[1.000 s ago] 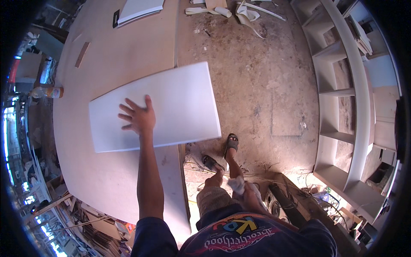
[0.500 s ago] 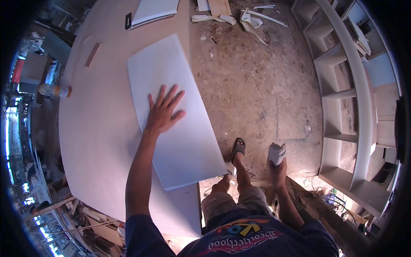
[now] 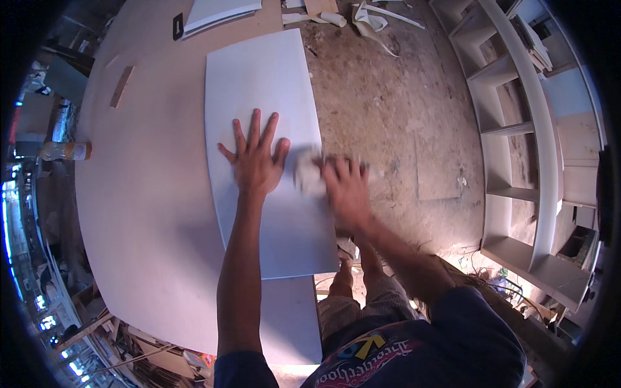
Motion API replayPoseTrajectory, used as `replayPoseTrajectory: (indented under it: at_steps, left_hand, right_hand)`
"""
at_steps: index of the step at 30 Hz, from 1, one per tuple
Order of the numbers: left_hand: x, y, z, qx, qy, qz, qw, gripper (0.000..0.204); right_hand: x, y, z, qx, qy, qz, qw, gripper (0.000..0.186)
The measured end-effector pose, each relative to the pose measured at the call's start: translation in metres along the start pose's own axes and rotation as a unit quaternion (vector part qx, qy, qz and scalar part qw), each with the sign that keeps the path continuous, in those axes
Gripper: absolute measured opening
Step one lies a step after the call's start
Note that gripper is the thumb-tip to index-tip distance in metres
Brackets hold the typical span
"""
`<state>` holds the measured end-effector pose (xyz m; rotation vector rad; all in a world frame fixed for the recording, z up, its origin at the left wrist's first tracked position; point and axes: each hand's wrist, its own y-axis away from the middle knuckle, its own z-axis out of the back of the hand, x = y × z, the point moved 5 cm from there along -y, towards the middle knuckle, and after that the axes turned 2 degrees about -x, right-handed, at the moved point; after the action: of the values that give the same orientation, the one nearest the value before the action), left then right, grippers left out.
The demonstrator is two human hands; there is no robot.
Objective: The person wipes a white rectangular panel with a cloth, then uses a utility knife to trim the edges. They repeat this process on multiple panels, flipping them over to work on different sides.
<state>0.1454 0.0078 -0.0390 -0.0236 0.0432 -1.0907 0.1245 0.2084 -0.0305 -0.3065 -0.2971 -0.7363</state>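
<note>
A long white board (image 3: pixel 259 90) lies lengthwise on the pale workbench (image 3: pixel 149 213), its right edge overhanging the bench. My left hand (image 3: pixel 257 161) presses flat on the board's middle with fingers spread. My right hand (image 3: pixel 346 187), blurred by motion, grips a crumpled grey-white cloth (image 3: pixel 309 176) against the board's right edge, just beside the left hand.
A stack of white panels (image 3: pixel 220 13) lies at the bench's far end, a small wooden block (image 3: pixel 121 86) at its left, and a bottle (image 3: pixel 65 151) off the left edge. White shelving (image 3: pixel 517 129) stands at right on a dusty floor (image 3: pixel 388 103) with scraps. My sandalled feet (image 3: pixel 346 258) show below.
The board has turned from crosswise to lengthwise on the bench. My right hand rose from beside my leg with the cloth and now rests at the board's right edge.
</note>
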Motion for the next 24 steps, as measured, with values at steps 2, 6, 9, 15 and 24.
replayPoseTrajectory:
  at_steps: [2, 6, 9, 15, 24]
  left_hand:
    - [0.0, 0.0, 0.002, -0.005, -0.004, -0.004, 1.0, 0.06]
    - [0.001, 0.001, -0.001, -0.031, -0.006, -0.013, 0.999, 0.062]
    - [-0.012, -0.008, 0.001, -0.035, 0.006, -0.03, 0.999, 0.064]
    - [-0.003, -0.004, 0.0, -0.013, 0.014, -0.017, 1.0, 0.066]
    - [-0.002, -0.001, 0.003, -0.011, -0.01, -0.01, 1.0, 0.057]
  right_hand:
    - [-0.026, -0.077, -0.006, -0.02, -0.022, -0.03, 0.999, 0.055]
    - [-0.078, -0.232, -0.027, -0.059, -0.049, -0.017, 0.997, 0.061]
    - [-0.125, -0.319, -0.03, -0.121, -0.051, 0.047, 0.99, 0.06]
    - [-0.105, -0.326, -0.034, -0.087, 0.019, -0.004, 0.996, 0.054]
    - [-0.002, -0.071, -0.002, -0.018, 0.117, -0.028, 0.993, 0.045]
